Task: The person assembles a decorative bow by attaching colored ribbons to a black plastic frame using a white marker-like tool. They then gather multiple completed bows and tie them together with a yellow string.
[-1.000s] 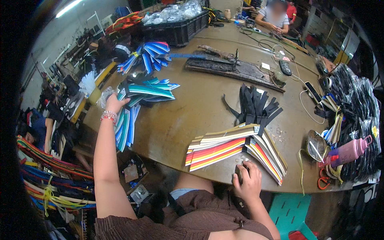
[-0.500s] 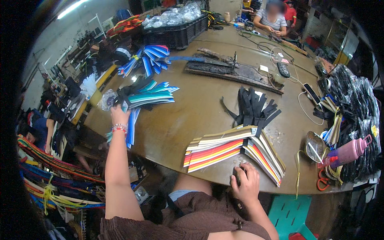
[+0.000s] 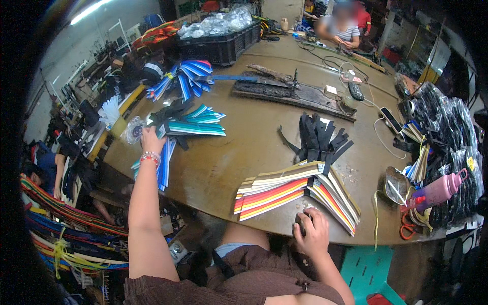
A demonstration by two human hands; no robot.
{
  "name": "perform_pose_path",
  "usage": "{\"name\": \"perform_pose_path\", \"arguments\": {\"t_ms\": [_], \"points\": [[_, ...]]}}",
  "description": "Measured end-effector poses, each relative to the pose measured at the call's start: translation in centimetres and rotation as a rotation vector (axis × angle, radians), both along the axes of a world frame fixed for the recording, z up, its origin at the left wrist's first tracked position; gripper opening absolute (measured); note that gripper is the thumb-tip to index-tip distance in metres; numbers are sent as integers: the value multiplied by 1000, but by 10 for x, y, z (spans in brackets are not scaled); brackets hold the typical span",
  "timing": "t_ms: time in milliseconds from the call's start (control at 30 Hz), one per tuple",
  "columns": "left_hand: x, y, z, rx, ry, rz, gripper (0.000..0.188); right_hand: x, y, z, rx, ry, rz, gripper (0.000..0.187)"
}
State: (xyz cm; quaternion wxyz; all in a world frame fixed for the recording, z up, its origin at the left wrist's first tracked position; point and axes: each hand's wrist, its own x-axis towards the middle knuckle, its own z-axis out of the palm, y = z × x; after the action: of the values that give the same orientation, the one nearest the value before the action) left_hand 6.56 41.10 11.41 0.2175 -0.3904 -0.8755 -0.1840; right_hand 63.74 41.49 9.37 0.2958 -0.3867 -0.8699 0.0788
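My left hand (image 3: 152, 141) reaches to the table's left side, fingers bent down at the black ends of the blue and white strips (image 3: 163, 165); what they grip is hidden. Beside it lie a clear plastic bag (image 3: 134, 130) and a bundle of teal and white strips (image 3: 201, 127) with black ends. At the near table edge my right hand (image 3: 313, 231) is curled round a small dark object (image 3: 303, 223), mostly covered by the fingers. Just beyond it lies a bent, fanned bundle of white, red, yellow and brown strips (image 3: 274, 195), its black straps (image 3: 320, 137) pointing away.
A dark wooden board (image 3: 295, 96) with an upright metal piece lies mid-table. Behind stands a black crate (image 3: 218, 48) of clear bags. To the right are a phone (image 3: 391, 119), a pink bottle (image 3: 439, 192), orange scissors (image 3: 407, 226) and black plastic packs (image 3: 452, 132). A person (image 3: 340, 30) sits beyond.
The view has shifted slightly. My left hand stays by the strips and plastic bag, and my right hand keeps its curled pose at the table edge.
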Motion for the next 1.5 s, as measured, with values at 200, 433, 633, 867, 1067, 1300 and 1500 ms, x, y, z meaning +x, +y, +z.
{"name": "perform_pose_path", "arguments": {"t_ms": [200,433,633,867,1067,1300,1500], "points": [[15,14,68,118,-170,-163,46,-2,-1,-4,2,10,-18,28],[122,19,195,206,-435,-615,44,10,29,138,-80,226,301,21],[253,-5,245,28,-311,-999,59,-19,53,277,-41,354,587,30],[308,-31,248,-250,-563,-1276,38,-45,58,252,-104,266,408,74],[208,2,265,119,-368,-1009,40,-2,58,247,-181,270,509,47],[26,-16,177,277,19,-352,54,29,28,161,-404,92,274,33],[-11,-45,-16,-25,-355,-135,58,22,8,42,-741,144,221,33]]}}
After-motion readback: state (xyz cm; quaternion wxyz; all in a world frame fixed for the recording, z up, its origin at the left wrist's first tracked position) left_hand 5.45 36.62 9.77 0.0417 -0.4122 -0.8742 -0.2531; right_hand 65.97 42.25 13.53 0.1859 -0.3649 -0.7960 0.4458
